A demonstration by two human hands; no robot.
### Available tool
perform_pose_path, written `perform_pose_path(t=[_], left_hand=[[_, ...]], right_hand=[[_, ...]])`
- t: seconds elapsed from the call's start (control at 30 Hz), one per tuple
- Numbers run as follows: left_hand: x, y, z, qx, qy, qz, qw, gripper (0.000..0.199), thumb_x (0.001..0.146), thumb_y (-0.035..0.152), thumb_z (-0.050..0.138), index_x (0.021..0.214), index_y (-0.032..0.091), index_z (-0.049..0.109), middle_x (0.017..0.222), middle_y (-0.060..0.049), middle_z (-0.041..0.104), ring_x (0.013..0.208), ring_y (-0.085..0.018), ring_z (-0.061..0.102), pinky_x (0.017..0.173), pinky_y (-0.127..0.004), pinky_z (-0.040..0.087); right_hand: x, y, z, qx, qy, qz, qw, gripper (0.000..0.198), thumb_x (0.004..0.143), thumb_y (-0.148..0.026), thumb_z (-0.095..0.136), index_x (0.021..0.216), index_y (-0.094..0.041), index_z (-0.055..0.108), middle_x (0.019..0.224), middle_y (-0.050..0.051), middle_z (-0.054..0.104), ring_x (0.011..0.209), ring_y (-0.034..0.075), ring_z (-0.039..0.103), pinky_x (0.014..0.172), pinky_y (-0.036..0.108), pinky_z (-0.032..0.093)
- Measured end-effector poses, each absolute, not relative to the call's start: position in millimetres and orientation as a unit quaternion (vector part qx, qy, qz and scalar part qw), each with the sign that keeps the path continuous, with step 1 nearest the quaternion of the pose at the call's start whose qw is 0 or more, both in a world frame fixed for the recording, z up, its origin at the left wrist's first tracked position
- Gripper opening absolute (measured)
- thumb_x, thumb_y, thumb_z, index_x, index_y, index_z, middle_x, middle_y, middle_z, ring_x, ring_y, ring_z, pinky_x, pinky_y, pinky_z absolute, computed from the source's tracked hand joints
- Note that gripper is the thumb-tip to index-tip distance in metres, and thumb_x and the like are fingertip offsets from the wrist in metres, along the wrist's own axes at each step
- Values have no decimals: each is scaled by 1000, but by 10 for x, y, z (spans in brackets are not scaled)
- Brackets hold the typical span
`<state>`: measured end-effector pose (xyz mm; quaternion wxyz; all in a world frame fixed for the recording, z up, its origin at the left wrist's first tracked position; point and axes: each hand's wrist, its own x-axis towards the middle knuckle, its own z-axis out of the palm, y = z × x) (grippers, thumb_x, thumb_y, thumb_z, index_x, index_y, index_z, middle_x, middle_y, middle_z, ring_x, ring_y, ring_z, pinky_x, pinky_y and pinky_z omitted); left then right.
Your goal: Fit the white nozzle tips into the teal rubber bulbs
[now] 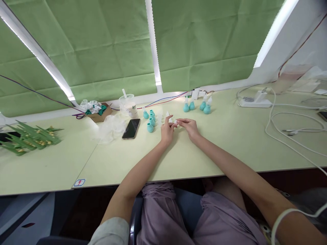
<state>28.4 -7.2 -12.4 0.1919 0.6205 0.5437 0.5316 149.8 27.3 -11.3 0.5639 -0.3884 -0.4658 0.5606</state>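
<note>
My left hand point(167, 130) and my right hand point(189, 128) meet above the table. Pinched between their fingertips is a small white piece point(175, 121), too small to make out fully. Left of my hands stand several teal rubber bulbs point(150, 128) with open tops, in a row running away from me. Behind my left fingers some clear or white pointed tips point(168, 114) are partly hidden. Farther right, several teal bulbs point(207, 109) stand upright with pointed translucent tips on them.
A phone point(131, 129) lies left of the bulbs, by crumpled clear plastic point(110, 128). Behind are a drink cup with a straw point(129, 107) and a cardboard box point(100, 115). Green plant-like pieces point(33, 137) lie far left. A power strip point(255, 102) and white cables point(273, 126) spread across the right.
</note>
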Motion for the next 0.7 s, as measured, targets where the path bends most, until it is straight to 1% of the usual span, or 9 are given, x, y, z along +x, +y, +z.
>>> perform_pose_path(t=[0.1, 0.23, 0.4, 0.5, 0.63, 0.7], left_hand=[[283, -66, -127, 620, 556, 521, 189, 40, 84, 17, 53, 123, 21, 49, 72, 2, 68, 53, -10, 53, 66, -22, 44], [272, -51, -146, 626, 558, 513, 184, 40, 84, 19, 53, 124, 22, 47, 72, 3, 68, 53, -10, 53, 66, -22, 44], [267, -48, -159, 626, 563, 511, 174, 37, 85, 19, 53, 122, 21, 48, 72, 2, 69, 54, -11, 55, 66, -23, 44], [273, -52, -144, 628, 568, 504, 170, 37, 85, 18, 52, 122, 21, 48, 73, 2, 70, 57, -11, 58, 67, -23, 44], [277, -50, -127, 632, 581, 486, 162, 37, 85, 17, 52, 121, 21, 48, 74, 1, 70, 58, -12, 59, 68, -24, 44], [275, -48, -128, 634, 583, 482, 160, 36, 85, 18, 52, 121, 21, 48, 75, 1, 71, 58, -12, 59, 68, -24, 43]], right_hand=[[1496, 275, -114, -389, -469, 559, 563, 37, 48, -38, 82, 75, -15, 72, 90, 7, 70, 83, 15, 63, 86, 30, 49], [1496, 297, -123, -397, -483, 541, 562, 36, 48, -38, 81, 73, -14, 71, 86, 7, 70, 84, 16, 64, 86, 30, 49], [1483, 308, -135, -422, -523, 481, 563, 33, 53, -43, 78, 69, -15, 70, 81, 6, 70, 83, 17, 64, 88, 31, 48], [1471, 296, -138, -417, -532, 462, 574, 33, 55, -44, 76, 69, -15, 68, 79, 5, 69, 79, 16, 64, 84, 30, 49], [1469, 286, -126, -401, -514, 484, 584, 43, 51, -44, 79, 80, -16, 65, 79, 5, 68, 75, 15, 64, 77, 29, 51], [1477, 285, -106, -402, -504, 499, 579, 46, 47, -42, 80, 80, -15, 63, 80, 6, 68, 76, 15, 64, 78, 29, 51]])
